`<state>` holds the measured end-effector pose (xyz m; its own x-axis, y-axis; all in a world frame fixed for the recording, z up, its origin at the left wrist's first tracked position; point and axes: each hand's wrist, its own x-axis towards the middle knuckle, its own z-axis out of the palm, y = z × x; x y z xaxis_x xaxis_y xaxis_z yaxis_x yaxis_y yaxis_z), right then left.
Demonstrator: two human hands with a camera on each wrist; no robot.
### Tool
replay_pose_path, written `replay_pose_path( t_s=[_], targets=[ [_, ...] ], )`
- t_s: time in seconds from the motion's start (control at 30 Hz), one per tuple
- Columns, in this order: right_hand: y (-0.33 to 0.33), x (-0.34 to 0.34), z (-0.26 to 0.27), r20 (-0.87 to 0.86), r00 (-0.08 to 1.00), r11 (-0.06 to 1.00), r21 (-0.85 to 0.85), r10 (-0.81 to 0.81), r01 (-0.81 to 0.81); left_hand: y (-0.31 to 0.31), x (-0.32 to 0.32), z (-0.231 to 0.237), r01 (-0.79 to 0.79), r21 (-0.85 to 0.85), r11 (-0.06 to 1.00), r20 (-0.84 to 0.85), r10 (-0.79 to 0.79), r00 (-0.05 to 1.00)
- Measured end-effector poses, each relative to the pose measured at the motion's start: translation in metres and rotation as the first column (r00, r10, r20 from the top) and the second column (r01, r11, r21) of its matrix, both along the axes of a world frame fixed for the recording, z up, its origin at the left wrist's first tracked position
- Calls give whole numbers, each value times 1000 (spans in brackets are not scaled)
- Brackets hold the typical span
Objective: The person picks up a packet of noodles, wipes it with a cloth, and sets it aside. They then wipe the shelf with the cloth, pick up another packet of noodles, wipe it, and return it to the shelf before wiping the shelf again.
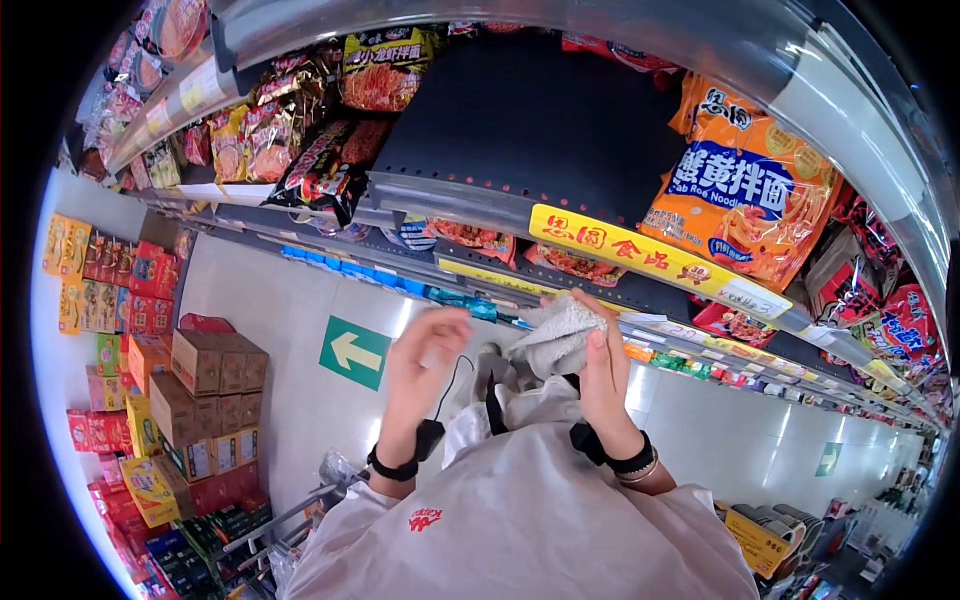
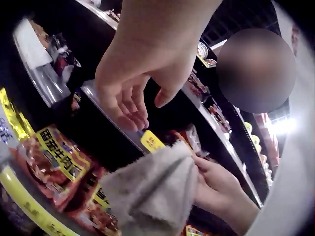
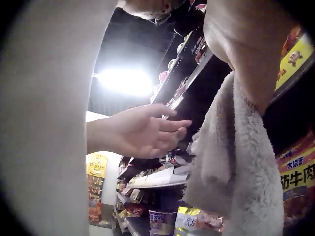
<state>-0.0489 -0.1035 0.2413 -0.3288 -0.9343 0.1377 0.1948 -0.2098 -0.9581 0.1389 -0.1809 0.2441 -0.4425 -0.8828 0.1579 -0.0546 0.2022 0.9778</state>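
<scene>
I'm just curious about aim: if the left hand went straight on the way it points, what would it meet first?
The left hand would probably meet the shelf's front edge, near the yellow label; depth is unclear, so it might pass below instead.

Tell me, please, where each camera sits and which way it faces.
Head: worn on the head, facing forward and down at the noodle shelf; left hand, right hand and white Kappa top show.
Left wrist: worn there, facing past the left hand toward the grey cloth and tomato-beef noodle packet; both hands show.
Right wrist: worn there, facing along the right hand toward shelves and a bright light; both hands and pale fabric show.
Shared: both wrist views show the right hand holding the grey cloth.
</scene>
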Motion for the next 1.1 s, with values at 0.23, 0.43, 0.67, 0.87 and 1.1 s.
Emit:
replay_pose_path(
  t_s=[0.23,0.43,0.67,0.87,1.1],
  targets=[
    [-2,11,16,35,997,997,-57,61,-59,44,-46,9,134,-185,974,212,-94,973],
    [0,13,5,20,995,995,-3,97,-97,35,-36,5,184,-205,961,133,-159,978],
    [-2,14,1,87,992,995,35,86,-90,40,-36,7,249,131,960,-20,-249,968],
    [-5,18,-4,137,987,996,24,84,-88,35,-39,1,160,111,981,190,-179,965],
    [0,8,-17,90,966,960,117,244,-254,28,-26,8,332,347,877,-107,-315,943]
  ],
)
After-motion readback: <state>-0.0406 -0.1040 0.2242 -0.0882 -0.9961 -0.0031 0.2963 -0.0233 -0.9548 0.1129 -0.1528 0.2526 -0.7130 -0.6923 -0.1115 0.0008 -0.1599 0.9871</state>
